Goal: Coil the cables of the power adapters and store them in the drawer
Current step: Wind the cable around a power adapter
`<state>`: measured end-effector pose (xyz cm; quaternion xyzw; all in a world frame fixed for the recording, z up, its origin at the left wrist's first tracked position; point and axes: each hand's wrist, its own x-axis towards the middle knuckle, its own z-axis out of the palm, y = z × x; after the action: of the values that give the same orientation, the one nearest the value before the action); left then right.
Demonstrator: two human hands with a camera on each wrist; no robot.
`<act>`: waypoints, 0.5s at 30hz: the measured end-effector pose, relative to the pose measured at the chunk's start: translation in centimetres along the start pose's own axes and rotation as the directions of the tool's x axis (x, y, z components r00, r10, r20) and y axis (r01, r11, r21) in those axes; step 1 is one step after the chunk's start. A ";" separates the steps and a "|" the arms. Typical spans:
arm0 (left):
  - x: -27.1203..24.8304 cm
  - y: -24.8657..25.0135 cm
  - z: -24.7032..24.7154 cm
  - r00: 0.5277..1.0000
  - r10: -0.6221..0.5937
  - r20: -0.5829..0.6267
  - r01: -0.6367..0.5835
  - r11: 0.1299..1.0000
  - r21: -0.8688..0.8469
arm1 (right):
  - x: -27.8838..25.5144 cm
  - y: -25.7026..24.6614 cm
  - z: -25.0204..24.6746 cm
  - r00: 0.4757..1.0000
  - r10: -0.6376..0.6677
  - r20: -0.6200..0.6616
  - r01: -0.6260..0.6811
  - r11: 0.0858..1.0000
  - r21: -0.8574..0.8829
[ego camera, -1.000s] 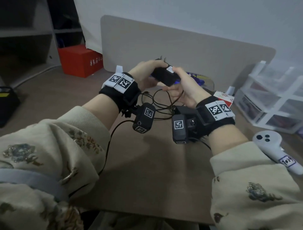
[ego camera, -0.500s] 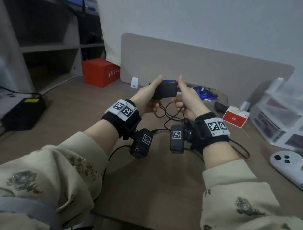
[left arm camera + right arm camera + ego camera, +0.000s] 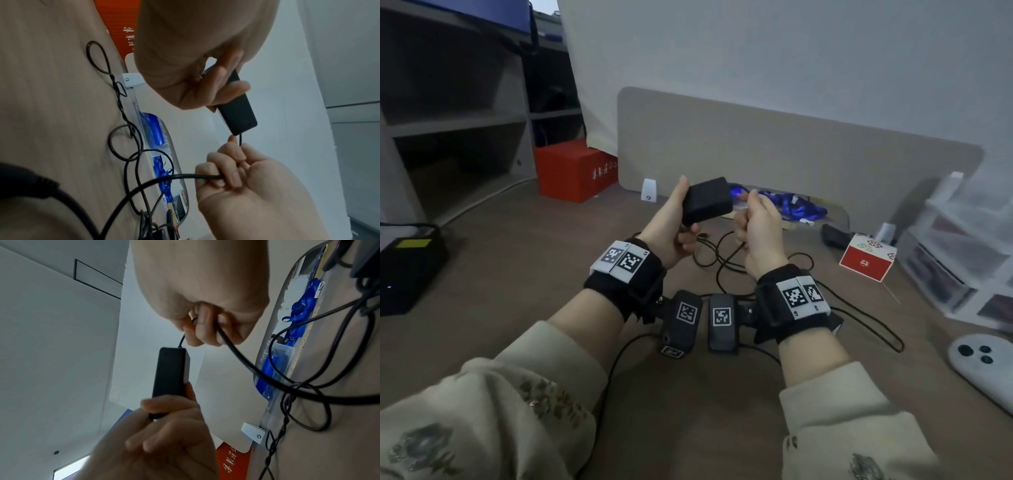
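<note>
The left hand (image 3: pixel 671 226) holds the black power adapter (image 3: pixel 707 200) up above the counter (image 3: pixel 524 260), near the middle of the head view, with thumb and fingers curled round its lower end. Just beside it, the right hand (image 3: pixel 758 228) is closed into a loose fist round the cable (image 3: pixel 185 176) close to where the thin lead leaves the adapter. The rest of the cable hangs down and lies in slack, overlapping loops on the counter below the hands, with one stretch twisted on itself at the left of the left wrist view.

Coiling seems to be only starting. The main risk is a snag: if the right hand pulls loops in quickly, the twisted stretch may tighten into a knot, or the slack may catch on the wrist camera leads that run across the same patch of counter. A hard bend right at the adapter's outlet could also strain the thin lead. The clear plastic drawers (image 3: pixel 959 253) stand at the right edge, well apart.
</note>
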<state>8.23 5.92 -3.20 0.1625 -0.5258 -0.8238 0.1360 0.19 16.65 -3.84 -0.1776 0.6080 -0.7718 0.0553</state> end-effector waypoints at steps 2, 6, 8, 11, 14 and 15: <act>-0.2 0.0 0.2 0.998 0.034 0.049 -0.033 0.999 -0.019 | -0.1 -0.1 0.1 1.000 -0.014 -0.027 0.014 1.000 0.005; -0.6 0.2 0.8 0.986 0.089 0.138 -0.080 0.994 -0.069 | -0.4 0.3 0.9 0.999 -0.053 0.004 0.053 0.978 -0.204; -0.6 0.2 1.1 0.978 0.125 0.169 -0.117 0.992 -0.054 | -0.7 0.5 1.3 0.998 0.005 0.070 0.015 0.959 -0.282; -0.3 -0.2 1.1 0.969 0.177 0.169 -0.187 0.981 0.045 | -1.5 0.1 1.6 0.971 0.112 0.209 -0.024 0.923 -0.384; -0.3 -0.6 1.1 0.972 0.211 0.107 -0.232 0.940 0.251 | -1.3 0.0 1.5 0.940 0.121 0.318 0.118 0.761 -0.638; -0.3 -0.7 1.1 0.971 0.220 0.092 -0.238 0.921 0.308 | -1.2 0.0 1.4 0.927 0.134 0.351 0.174 0.675 -0.717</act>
<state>8.02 7.20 -3.36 0.0966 -0.6702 -0.7113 0.1886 1.76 15.74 -3.84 -0.3353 0.8426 -0.4127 0.0854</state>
